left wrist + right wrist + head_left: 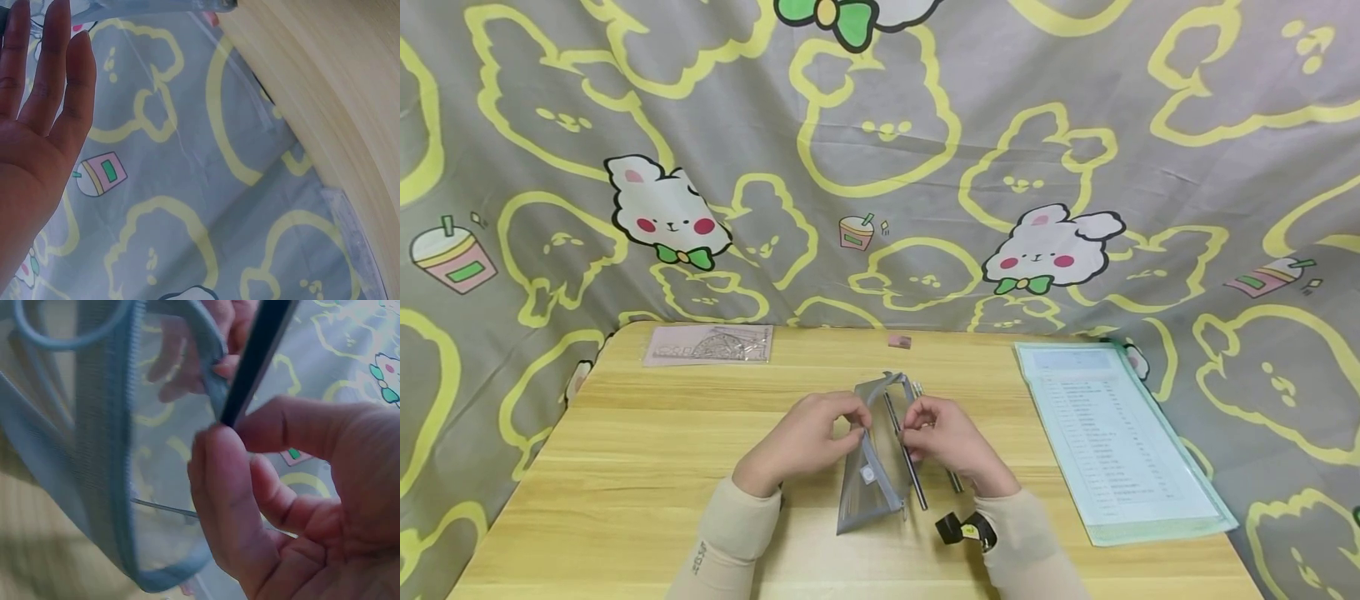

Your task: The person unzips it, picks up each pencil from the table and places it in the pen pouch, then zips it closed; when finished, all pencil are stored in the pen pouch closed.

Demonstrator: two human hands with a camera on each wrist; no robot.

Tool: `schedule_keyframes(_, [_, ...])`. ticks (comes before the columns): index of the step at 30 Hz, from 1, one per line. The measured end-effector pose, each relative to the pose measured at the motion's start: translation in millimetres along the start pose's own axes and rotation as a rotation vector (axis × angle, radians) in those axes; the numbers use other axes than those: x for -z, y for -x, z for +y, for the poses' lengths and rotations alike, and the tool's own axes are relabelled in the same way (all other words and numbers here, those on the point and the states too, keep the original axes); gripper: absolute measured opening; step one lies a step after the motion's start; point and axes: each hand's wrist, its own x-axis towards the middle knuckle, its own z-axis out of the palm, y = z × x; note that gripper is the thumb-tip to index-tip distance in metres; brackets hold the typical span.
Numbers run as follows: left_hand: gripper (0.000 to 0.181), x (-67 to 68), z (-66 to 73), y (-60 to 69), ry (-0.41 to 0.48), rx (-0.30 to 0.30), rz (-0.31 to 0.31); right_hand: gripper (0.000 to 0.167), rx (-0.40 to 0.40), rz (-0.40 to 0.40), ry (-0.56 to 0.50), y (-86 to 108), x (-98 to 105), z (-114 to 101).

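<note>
A grey-blue zippered mesh pouch stands at the middle of the table, its mouth parted. My left hand pinches the left edge of the mouth; in the left wrist view several fingers of that hand extend up by the pouch. My right hand pinches a slim dark pencil or pen between thumb and fingers at the right side of the mouth. In the right wrist view this dark stick slants up beside the zipper. Another pencil-like stick lies under the right hand, partly hidden.
A clear packet of rulers lies at the back left. At the back edge rests a small pinkish piece. On the right is a pale green plastic folder with a printed sheet. Patterned grey cloth hangs around the table.
</note>
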Motion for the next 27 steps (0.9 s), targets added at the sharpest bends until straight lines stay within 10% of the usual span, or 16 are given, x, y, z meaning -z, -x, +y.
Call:
schedule_keyframes(16, [0.014,-2.4,1.2,-0.7,-0.013,-0.018,0.009,0.013,-0.026,0.183,-0.028,-8.4,-30.2,7.1])
schedule_keyframes(27, [0.015,-1.1,-1.4,0.3,-0.021,-0.014,0.004,0.012,0.013,0.159,0.022,-9.2,-19.8,10.2])
